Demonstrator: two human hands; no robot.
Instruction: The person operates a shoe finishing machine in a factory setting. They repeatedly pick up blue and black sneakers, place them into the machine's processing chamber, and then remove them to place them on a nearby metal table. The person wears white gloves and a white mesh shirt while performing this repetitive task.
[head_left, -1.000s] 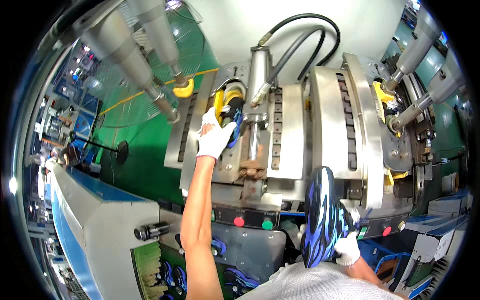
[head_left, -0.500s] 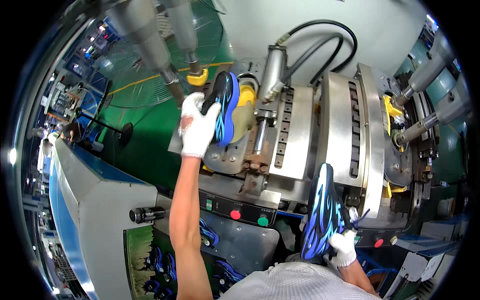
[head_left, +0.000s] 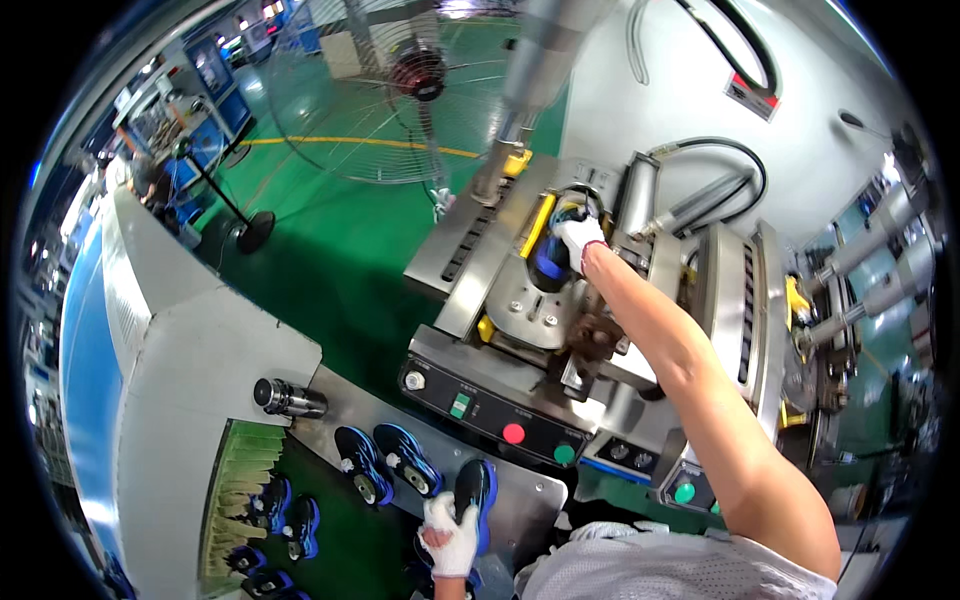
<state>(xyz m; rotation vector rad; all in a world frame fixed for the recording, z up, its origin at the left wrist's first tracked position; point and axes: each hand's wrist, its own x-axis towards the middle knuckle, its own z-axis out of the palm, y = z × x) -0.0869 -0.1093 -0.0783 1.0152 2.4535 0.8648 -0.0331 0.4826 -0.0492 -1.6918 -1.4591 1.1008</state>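
My right hand [head_left: 581, 240], in a white glove, reaches into the left station of the press and grips a black and blue sports shoe [head_left: 551, 264]. That shoe sits between the yellow pads, partly hidden by the hand. Down at the lower middle, my left hand [head_left: 450, 540], also gloved, closes round another black sports shoe [head_left: 478, 488] with a blue sole edge. This one is over the metal shelf [head_left: 528, 487]. Beside it on the shelf lie two blue-patterned shoes [head_left: 407, 458].
A control panel [head_left: 490, 415] with red and green buttons runs along the press front. A dark flask [head_left: 290, 398] stands on the shelf's left end. Several shoes [head_left: 300, 525] lie lower left by green bristly strips [head_left: 240, 480]. A caged fan [head_left: 415, 75] stands behind.
My left hand has carried its shoe from the press down to the shelf. My right hand has brought the other shoe from near my body into the left station. The view has shifted left.
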